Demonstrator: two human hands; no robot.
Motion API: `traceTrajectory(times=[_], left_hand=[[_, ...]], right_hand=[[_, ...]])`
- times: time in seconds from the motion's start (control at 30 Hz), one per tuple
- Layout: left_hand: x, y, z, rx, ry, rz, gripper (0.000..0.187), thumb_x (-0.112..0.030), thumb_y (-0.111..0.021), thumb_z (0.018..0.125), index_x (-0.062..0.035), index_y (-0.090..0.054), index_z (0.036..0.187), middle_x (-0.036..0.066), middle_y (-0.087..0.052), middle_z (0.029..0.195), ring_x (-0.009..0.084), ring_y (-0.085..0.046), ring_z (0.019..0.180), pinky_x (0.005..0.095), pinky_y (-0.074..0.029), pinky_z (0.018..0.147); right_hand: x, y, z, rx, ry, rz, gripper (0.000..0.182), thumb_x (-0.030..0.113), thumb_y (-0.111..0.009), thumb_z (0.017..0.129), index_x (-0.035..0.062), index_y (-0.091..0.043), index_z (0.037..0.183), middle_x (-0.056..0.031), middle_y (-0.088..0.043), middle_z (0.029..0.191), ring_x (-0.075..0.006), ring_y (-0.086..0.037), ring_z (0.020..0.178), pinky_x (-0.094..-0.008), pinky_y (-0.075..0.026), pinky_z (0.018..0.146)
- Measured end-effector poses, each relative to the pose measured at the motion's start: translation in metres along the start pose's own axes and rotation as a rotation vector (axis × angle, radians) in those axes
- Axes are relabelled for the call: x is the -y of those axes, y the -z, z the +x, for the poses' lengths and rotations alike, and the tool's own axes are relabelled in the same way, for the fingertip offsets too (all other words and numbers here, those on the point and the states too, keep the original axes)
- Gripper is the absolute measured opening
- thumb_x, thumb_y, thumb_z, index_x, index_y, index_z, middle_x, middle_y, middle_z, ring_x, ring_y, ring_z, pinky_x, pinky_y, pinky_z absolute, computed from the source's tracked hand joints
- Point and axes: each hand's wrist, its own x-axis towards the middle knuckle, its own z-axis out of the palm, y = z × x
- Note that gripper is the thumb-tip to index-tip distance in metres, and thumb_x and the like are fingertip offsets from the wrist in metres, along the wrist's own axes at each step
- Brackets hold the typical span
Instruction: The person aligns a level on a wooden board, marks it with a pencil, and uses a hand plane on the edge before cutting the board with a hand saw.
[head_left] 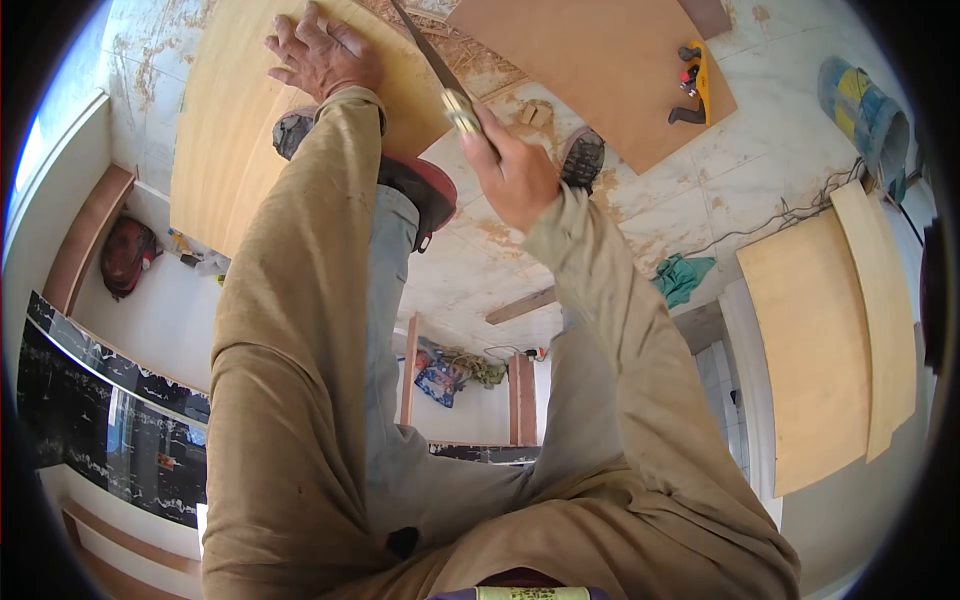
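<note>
My left hand [325, 58] lies with its fingers spread on a pale plywood sheet [225, 150]. In my right hand [515, 175] is the handle of a handsaw [461, 110], fingers wrapped around it. Its narrow blade points up and away, overlapping the sheet's right edge in this view. A dark shoe [290, 132] shows beside my left forearm, over the plywood. Another dark shoe [583, 160] is on the floor by my right wrist.
A brown board [590, 70] carries a yellow hand plane [703, 85]. Shavings [490, 65] litter the tiles. At right are a bucket [865, 115], a cable [790, 212], a green cloth [682, 277] and plywood pieces [810, 350]. A wooden strip [520, 306] lies below my right hand.
</note>
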Motion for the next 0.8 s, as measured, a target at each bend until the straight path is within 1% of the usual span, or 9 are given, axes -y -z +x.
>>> traceTrajectory(times=[0.1,0.17,0.23,0.33,0.37,0.43,0.53,0.63,0.8], left_hand=[[0.004,-0.003,0.002,-0.005,-0.005,0.033,0.047,-0.031,-0.052,0.099,-0.0205,-0.050,0.145,0.012,-0.030,0.162,0.0433,-0.016,0.155,0.0721,-0.007,0.119],[0.001,-0.002,0.005,-0.014,-0.007,0.027,0.046,-0.032,-0.053,0.099,-0.0202,-0.050,0.144,0.012,-0.030,0.162,0.0431,-0.016,0.155,0.0722,-0.008,0.119],[-0.001,0.004,-0.005,-0.010,0.006,0.023,0.046,-0.032,-0.053,0.099,-0.0199,-0.051,0.144,0.012,-0.031,0.162,0.0432,-0.017,0.155,0.0722,-0.009,0.119],[-0.011,-0.008,0.019,-0.063,-0.016,-0.009,0.046,-0.031,-0.052,0.099,-0.0192,-0.051,0.143,0.012,-0.032,0.161,0.0438,-0.019,0.154,0.0719,-0.011,0.118],[-0.006,-0.009,0.022,-0.092,-0.012,0.008,0.045,-0.031,-0.052,0.099,-0.0188,-0.051,0.143,0.012,-0.032,0.161,0.0439,-0.020,0.154,0.0718,-0.011,0.118],[-0.008,0.007,-0.002,-0.021,0.005,0.006,0.046,-0.030,-0.051,0.100,-0.0192,-0.051,0.144,0.014,-0.033,0.161,0.0448,-0.022,0.153,0.0715,-0.012,0.118],[0.000,0.000,0.000,-0.021,0.009,0.042,0.044,-0.030,-0.052,0.101,-0.0206,-0.052,0.143,0.013,-0.032,0.162,0.0444,-0.019,0.154,0.0715,-0.009,0.120],[-0.011,0.006,-0.003,0.009,0.024,-0.007,0.046,-0.029,-0.050,0.100,-0.0202,-0.049,0.146,0.017,-0.028,0.164,0.0463,-0.014,0.156,0.0706,-0.005,0.121],[-0.010,0.007,-0.002,0.032,0.031,-0.012,0.048,-0.027,-0.050,0.100,-0.0199,-0.048,0.147,0.018,-0.026,0.165,0.0461,-0.011,0.156,0.0700,-0.003,0.122]], right_hand=[[-0.013,0.027,-0.092,-0.094,0.042,0.080,0.048,0.040,-0.054,0.103,0.0069,-0.062,0.137,-0.0262,-0.068,0.078,-0.0448,-0.069,0.073,-0.0501,-0.054,0.064],[-0.026,0.020,-0.070,-0.051,-0.029,0.013,0.046,0.038,-0.054,0.103,0.0098,-0.062,0.138,-0.0259,-0.070,0.081,-0.0449,-0.070,0.077,-0.0487,-0.055,0.067],[-0.057,0.001,0.023,0.134,-0.219,-0.184,0.044,0.036,-0.054,0.104,0.0127,-0.061,0.141,-0.0245,-0.072,0.085,-0.0447,-0.070,0.081,-0.0469,-0.057,0.070],[-0.084,-0.014,0.035,0.114,-0.053,-0.077,0.044,0.036,-0.053,0.105,0.0133,-0.061,0.141,-0.0233,-0.073,0.088,-0.0447,-0.070,0.086,-0.0459,-0.057,0.075],[-0.082,-0.009,0.008,-0.057,-0.004,-0.130,0.043,0.036,-0.052,0.106,0.0129,-0.061,0.141,-0.0240,-0.071,0.085,-0.0434,-0.070,0.081,-0.0460,-0.055,0.071],[-0.057,0.030,-0.035,-0.046,-0.281,0.002,0.046,0.039,-0.053,0.106,0.0110,-0.060,0.142,-0.0241,-0.068,0.080,-0.0413,-0.071,0.075,-0.0459,-0.054,0.066],[-0.031,0.050,-0.056,-0.122,-0.155,0.046,0.053,0.041,-0.053,0.107,0.0056,-0.055,0.146,-0.0228,-0.067,0.074,-0.0400,-0.070,0.069,-0.0454,-0.053,0.062],[0.035,0.058,-0.055,0.058,-0.156,0.000,0.059,0.041,-0.052,0.107,-0.0019,-0.049,0.148,-0.0223,-0.067,0.071,-0.0407,-0.069,0.064,-0.0464,-0.053,0.061],[0.039,0.041,-0.078,0.129,-0.183,0.027,0.064,0.043,-0.052,0.107,-0.0067,-0.048,0.147,-0.0245,-0.067,0.071,-0.0422,-0.067,0.060,-0.0494,-0.051,0.059]])
